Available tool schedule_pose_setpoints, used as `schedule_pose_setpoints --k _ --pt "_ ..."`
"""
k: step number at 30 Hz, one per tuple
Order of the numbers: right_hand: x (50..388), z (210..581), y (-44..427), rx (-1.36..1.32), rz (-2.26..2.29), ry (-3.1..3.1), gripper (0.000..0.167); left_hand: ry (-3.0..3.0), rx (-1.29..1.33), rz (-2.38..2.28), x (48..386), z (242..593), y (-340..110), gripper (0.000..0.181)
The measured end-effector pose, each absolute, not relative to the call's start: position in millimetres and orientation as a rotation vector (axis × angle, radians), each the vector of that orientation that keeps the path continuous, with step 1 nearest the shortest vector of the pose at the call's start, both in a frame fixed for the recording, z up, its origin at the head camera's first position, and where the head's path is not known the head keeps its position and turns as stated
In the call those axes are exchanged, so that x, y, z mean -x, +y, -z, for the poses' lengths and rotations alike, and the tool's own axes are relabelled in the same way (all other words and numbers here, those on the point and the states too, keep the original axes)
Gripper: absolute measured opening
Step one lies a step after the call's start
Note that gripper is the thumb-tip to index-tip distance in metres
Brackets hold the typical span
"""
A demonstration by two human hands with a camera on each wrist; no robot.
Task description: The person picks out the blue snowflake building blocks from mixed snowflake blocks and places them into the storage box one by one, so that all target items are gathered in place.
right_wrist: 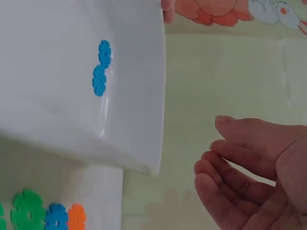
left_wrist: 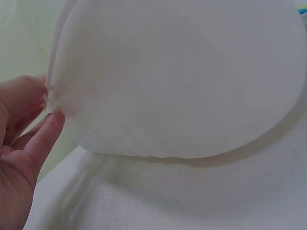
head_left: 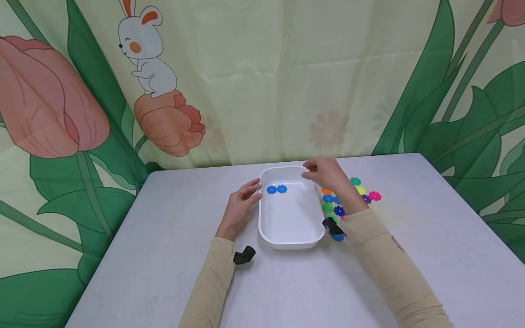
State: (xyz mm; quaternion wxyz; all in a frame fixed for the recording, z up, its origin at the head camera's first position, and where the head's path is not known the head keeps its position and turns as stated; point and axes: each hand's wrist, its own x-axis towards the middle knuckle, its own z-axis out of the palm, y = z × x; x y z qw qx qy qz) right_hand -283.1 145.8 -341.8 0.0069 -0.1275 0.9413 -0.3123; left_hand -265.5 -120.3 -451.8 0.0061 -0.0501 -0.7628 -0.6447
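A white tray (head_left: 292, 241) stands on the table, with two blue flower-shaped pieces (head_left: 276, 189) side by side near its far left; the right wrist view shows the same blue pieces (right_wrist: 101, 68). The left hand (head_left: 239, 207) touches the tray's left rim, and in the left wrist view its thumb and fingers (left_wrist: 45, 134) pinch the tray's edge (left_wrist: 168, 96). Above the tray's far right corner is the right hand (head_left: 326, 175). In the right wrist view the right hand (right_wrist: 254, 167) is apart from the tray (right_wrist: 139, 86), fingers loosely bent and holding nothing.
Several coloured flower-shaped pieces (head_left: 339, 211) lie on the table (head_left: 164, 255) just right of the tray, partly under the right forearm. A printed curtain (head_left: 254, 82) hangs behind the table's far edge. A black device sits at each wrist.
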Motion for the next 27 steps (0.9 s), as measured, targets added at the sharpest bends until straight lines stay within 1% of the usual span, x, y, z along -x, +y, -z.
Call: schedule_pose_setpoints --k 6,14,20,27 --pt "266.6 338.1 172.2 0.327 0.975 2.932 0.040 -2.382 0.153 2.013 265.1 451.7 -119.9 0.030" --pt "247.3 347.6 205.9 0.228 0.928 2.908 0.048 -2.390 0.130 2.012 263.8 451.1 -119.1 0.030" --pt "236.2 353.6 226.6 0.202 0.903 2.923 0.052 -2.391 0.148 2.009 263.9 450.4 -118.7 0.034" --pt "222.2 359.3 243.8 0.203 0.885 2.932 0.054 -2.385 0.133 2.008 263.2 449.2 -118.5 0.031"
